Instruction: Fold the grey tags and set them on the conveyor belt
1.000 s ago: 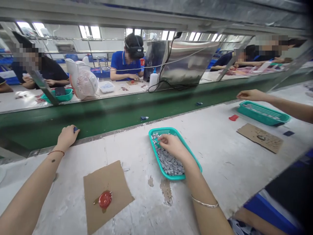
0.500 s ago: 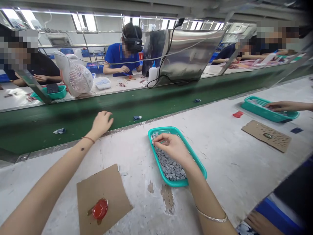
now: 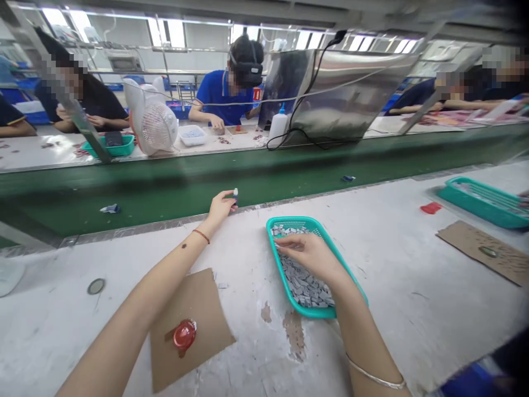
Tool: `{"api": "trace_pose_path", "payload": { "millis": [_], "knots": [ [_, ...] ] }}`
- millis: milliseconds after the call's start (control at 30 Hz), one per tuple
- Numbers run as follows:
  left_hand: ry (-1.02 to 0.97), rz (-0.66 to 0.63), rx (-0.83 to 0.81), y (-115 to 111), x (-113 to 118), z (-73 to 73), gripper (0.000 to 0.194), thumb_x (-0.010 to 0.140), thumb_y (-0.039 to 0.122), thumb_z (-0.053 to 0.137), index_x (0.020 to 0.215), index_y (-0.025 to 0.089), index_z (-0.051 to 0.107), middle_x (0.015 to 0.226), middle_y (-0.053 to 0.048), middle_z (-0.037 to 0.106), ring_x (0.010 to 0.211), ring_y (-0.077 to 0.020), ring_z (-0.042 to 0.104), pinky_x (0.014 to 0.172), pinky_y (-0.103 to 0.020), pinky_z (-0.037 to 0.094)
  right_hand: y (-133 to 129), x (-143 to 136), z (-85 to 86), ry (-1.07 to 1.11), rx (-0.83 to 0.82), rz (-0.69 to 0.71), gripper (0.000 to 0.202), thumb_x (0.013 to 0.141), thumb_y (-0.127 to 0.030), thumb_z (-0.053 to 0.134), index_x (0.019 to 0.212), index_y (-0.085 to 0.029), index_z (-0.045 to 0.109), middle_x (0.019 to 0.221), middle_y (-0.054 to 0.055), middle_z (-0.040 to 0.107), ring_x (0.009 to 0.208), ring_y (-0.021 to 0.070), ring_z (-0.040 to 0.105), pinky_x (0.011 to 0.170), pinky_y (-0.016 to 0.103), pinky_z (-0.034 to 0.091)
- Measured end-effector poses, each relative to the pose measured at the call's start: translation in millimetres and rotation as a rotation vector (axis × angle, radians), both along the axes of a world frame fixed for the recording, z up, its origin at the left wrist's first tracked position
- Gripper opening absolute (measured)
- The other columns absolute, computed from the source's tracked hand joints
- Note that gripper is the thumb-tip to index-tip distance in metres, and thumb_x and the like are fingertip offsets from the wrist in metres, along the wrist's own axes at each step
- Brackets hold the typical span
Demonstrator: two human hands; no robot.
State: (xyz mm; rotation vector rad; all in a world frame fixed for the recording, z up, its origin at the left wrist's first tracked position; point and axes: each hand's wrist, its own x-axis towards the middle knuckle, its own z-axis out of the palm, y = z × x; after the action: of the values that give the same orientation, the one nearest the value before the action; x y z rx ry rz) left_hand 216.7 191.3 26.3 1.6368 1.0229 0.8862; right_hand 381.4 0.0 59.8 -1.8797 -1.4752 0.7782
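My left hand (image 3: 221,207) is at the near edge of the green belt, its fingers closed on a small dark blue piece (image 3: 235,197) with a whitish tip that points up. My right hand (image 3: 312,253) is over the far left part of a green plastic basket (image 3: 355,281). Thumb and fingers are pinched together there on what looks like one small grey piece (image 3: 276,243). Many flat grey pieces (image 3: 303,286) fill the basket below the hand. Left of the basket, a cardboard sheet (image 3: 210,325) bears a glossy red blob (image 3: 184,334), partly beside my left forearm.
The green belt (image 3: 198,190) carries similar blue pieces (image 3: 110,209). At right stand another green basket (image 3: 481,201), a red piece (image 3: 430,208) and cardboard (image 3: 479,248). Co-workers sit across the belt, beside a fan (image 3: 155,127), a metal box (image 3: 330,99) and a bottle (image 3: 278,125).
My left hand has reached right along the belt edge and taken hold of the blue piece that lay there. My right hand stays over the basket. The view has shifted left.
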Motion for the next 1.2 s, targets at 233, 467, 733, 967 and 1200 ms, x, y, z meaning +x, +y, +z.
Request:
{"api": "trace_pose_path", "payload": {
  "millis": [233, 467, 733, 967, 1200],
  "knots": [
    [-0.522, 0.093, -0.411, -67.8, -126.9, 18.6, 0.017, 0.086, 0.023, 0.059, 0.099, 0.014, 0.063, 0.108, -0.011, 0.069, 0.078, -0.0099, 0.064, 0.074, -0.022, 0.052, -0.4, -5.9, 9.4, 0.053, -0.090, -0.086, 0.015, 0.072, -0.029, 0.070, 0.082, -0.020, 0.075, 0.086, 0.007, 0.077, 0.087, 0.0290, 0.072, 0.083, 0.039, 0.057],
    [-0.413, 0.218, -0.451, -160.6, -212.8, 5.6, 0.025, 0.080, 0.034, 0.068, 0.099, 0.017, 0.064, 0.112, -0.009, 0.068, 0.092, -0.0175, 0.068, 0.085, -0.029, 0.054, -1.9, -46.3, 19.8, 0.120, 0.184, -0.121, 0.021, 0.068, -0.039, 0.076, 0.081, -0.024, 0.071, 0.093, 0.007, 0.073, 0.091, 0.0282, 0.068, 0.076, 0.037, 0.057],
    [-0.341, 0.239, -0.349, -188.2, -220.4, -17.7, 0.028, 0.071, 0.035, 0.075, 0.090, 0.017, 0.066, 0.075, -0.003, 0.067, 0.060, -0.0141, 0.065, 0.049, -0.022, 0.047, -9.1, -172.5, 36.1, 0.077, -0.155, 0.707, 0.010, 0.081, -0.030, 0.066, 0.079, -0.021, 0.070, 0.083, 0.003, 0.071, 0.077, 0.0169, 0.065, 0.073, 0.029, 0.052],
    [-0.459, 0.265, -0.326, -189.5, -222.5, -26.2, 0.025, 0.071, 0.031, 0.075, 0.090, 0.017, 0.067, 0.084, -0.004, 0.070, 0.076, -0.0169, 0.067, 0.075, -0.030, 0.054, -7.8, -203.6, 32.6, -0.028, -0.233, 0.794, 0.011, 0.083, -0.023, 0.062, 0.076, -0.021, 0.071, 0.081, 0.002, 0.074, 0.076, 0.0165, 0.065, 0.068, 0.027, 0.049],
    [-0.430, 0.249, -0.309, -189.0, -222.5, -22.8, 0.021, 0.070, 0.029, 0.075, 0.087, 0.018, 0.069, 0.089, -0.005, 0.070, 0.083, -0.0189, 0.066, 0.083, -0.033, 0.053, -9.4, -207.4, 19.9, -0.023, -0.256, 0.792, 0.010, 0.083, -0.022, 0.063, 0.075, -0.021, 0.069, 0.082, 0.001, 0.074, 0.076, 0.0160, 0.066, 0.069, 0.026, 0.048]
  ]
}}
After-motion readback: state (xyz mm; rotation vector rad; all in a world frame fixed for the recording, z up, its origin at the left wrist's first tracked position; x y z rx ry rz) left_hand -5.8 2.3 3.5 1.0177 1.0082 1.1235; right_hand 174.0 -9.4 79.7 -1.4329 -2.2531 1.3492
